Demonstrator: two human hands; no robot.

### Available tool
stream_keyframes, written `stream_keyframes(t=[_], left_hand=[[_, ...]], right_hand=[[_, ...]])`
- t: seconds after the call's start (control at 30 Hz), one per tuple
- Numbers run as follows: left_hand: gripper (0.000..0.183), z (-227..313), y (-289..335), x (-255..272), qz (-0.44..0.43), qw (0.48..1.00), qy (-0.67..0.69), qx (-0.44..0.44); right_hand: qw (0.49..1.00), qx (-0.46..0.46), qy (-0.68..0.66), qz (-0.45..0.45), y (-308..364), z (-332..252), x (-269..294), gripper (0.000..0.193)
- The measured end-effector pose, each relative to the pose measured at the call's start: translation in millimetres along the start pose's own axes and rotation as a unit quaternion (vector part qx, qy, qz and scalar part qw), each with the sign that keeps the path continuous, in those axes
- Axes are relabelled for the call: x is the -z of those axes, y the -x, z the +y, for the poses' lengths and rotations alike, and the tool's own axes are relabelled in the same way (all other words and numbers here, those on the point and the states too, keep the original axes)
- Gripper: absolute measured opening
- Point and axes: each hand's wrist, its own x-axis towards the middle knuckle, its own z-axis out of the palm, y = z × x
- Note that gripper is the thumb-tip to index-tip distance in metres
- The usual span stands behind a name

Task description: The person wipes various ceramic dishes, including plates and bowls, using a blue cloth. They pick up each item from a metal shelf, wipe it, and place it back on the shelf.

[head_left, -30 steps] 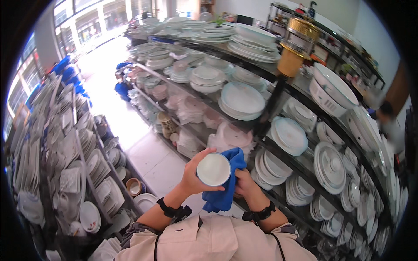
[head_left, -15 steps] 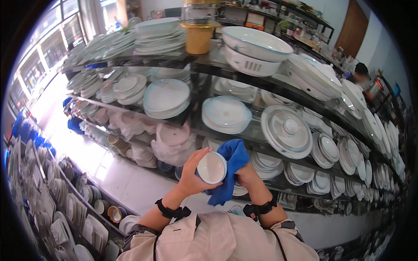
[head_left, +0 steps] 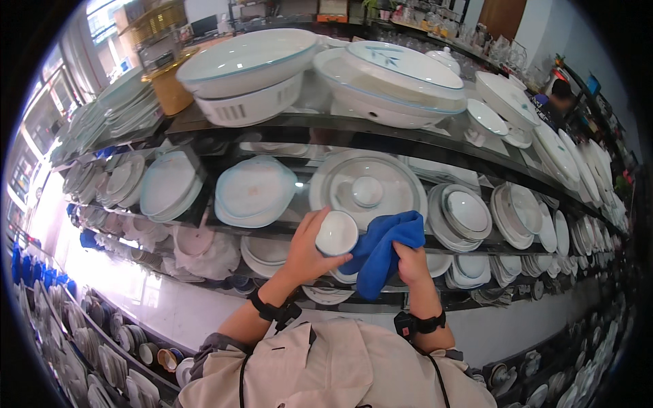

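My left hand [head_left: 307,253] grips a small white bowl [head_left: 337,233] by its side, the thumb underneath and the fingers behind its rim. Bunched in my right hand [head_left: 412,264] is a blue cloth [head_left: 381,255], which hangs down in folds just right of the bowl. The cloth's left edge lies close to my left fingertips; whether it touches the bowl I cannot tell. Beyond both hands, on the middle shelf, stands a large round plate with a raised round centre [head_left: 367,170]. A pale blue-rimmed dish [head_left: 255,192] stands left of it.
Dark shelves [head_left: 306,122] packed with dishes curve across in front of me. A large oval white bowl [head_left: 248,61] and a lidded casserole [head_left: 401,75] stand on top. More plates fill a low rack [head_left: 88,340] at the left. At the far right is another person [head_left: 559,102].
My view has swung to the right along the shelves. The blue cloth has come away from the bowl's side toward the right with my right hand. The bowl stays in my left hand.
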Motion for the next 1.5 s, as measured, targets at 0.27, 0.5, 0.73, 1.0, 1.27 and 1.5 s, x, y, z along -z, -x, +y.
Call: stream_keyframes(t=[0.27,0.5,0.73,1.0,1.27,1.5], left_hand=[[0.097,-32.8,-74.5,-81.3,0.052,0.995,-0.085,-0.010],[0.094,-64.6,-110.9,-122.5,0.067,0.992,-0.100,0.038],[0.095,-72.5,-110.0,-135.5,0.067,0.992,-0.070,0.079],[0.118,-72.9,-109.9,-130.8,0.053,0.987,0.031,0.147],[0.119,-74.5,-95.0,-107.4,0.042,0.991,-0.036,0.120],[0.075,-84.4,-68.9,-31.2,0.076,0.988,-0.124,0.052]], right_hand=[[0.996,0.014,-0.024,0.080,-0.6,-23.5,82.1,0.035],[0.992,0.050,-0.019,0.119,-4.8,-50.5,122.4,0.031],[0.990,0.032,-0.048,0.127,-15.8,-50.2,140.7,0.033],[0.992,-0.025,-0.031,0.121,-33.5,-46.2,131.8,0.035],[0.999,0.005,-0.040,-0.026,-40.9,-29.4,116.5,0.051],[0.963,0.061,-0.044,-0.257,-61.2,-29.2,42.5,0.064]])
